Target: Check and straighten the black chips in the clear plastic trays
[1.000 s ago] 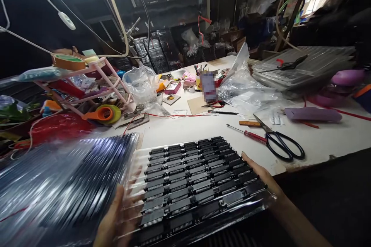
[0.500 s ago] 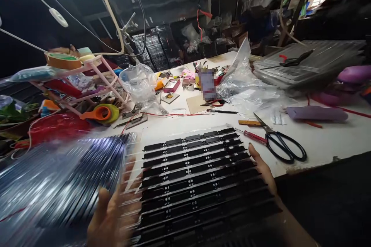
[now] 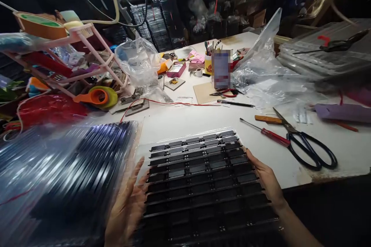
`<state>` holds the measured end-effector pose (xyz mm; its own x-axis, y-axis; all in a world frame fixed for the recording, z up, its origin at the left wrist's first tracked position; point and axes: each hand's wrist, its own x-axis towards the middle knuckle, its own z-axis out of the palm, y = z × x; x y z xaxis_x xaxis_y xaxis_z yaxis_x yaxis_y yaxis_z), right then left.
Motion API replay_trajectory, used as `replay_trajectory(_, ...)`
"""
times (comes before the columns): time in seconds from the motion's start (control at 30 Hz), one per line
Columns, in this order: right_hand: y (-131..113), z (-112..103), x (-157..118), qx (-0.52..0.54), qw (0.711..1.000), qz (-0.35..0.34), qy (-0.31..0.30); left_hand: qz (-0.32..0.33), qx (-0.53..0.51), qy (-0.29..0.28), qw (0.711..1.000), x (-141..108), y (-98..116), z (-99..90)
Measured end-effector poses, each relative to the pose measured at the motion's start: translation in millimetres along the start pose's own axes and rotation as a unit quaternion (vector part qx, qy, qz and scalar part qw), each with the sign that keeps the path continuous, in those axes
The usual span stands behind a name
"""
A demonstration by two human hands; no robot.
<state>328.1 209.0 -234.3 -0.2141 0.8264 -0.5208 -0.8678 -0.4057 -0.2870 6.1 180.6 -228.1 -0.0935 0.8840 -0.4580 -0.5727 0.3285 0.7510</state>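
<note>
- We've got the parts tray [image 3: 203,170] in both hands: left hand [image 3: 130,197] at its 9 o'clock edge, right hand [image 3: 268,181] at 3.
- Plastic-wrapped stack [image 3: 72,173] at our 9.
- Pink rack [image 3: 94,44] at 11.
- Yellow cup [image 3: 208,64] at 12.
- Red-handled screwdriver [image 3: 274,137], scissors [image 3: 308,147] at 2, near each other.

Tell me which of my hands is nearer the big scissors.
Right. Your right hand holds the tray at its right edge, left of the scissors; your left hand is across the tray, farther left.
</note>
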Motion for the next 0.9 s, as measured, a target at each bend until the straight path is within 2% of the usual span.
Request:
replay_trajectory(0.07,1,0,-2,-0.008,1.000,-0.025,0.014,-0.002,-0.005,0.020,1.000,0,2,1.2)
replay_trajectory(0.2,4,10,-6,0.007,1.000,-0.010,0.016,-0.019,0.001,0.053,0.998,-1,9,3.3)
replay_trajectory(0.33,7,19,-9,0.040,0.999,-0.010,0.003,-0.012,0.027,0.065,0.997,0,12,0.7)
replay_trajectory(0.47,8,20,-8,0.037,0.999,-0.028,0.016,0.016,0.047,0.066,0.997,1,9,-1.5)
replay_trajectory(0.6,7,21,-9,0.015,0.999,-0.039,0.006,0.021,0.057,0.080,0.995,-3,9,6.7)
replay_trajectory(0.77,3,5,-8,-0.029,0.999,-0.014,-0.012,0.023,0.060,0.103,0.993,-10,10,26.7)
replay_trajectory(0.9,0,-18,-3,-0.074,0.997,-0.029,-0.024,0.011,0.035,0.107,0.994,-10,8,31.3)
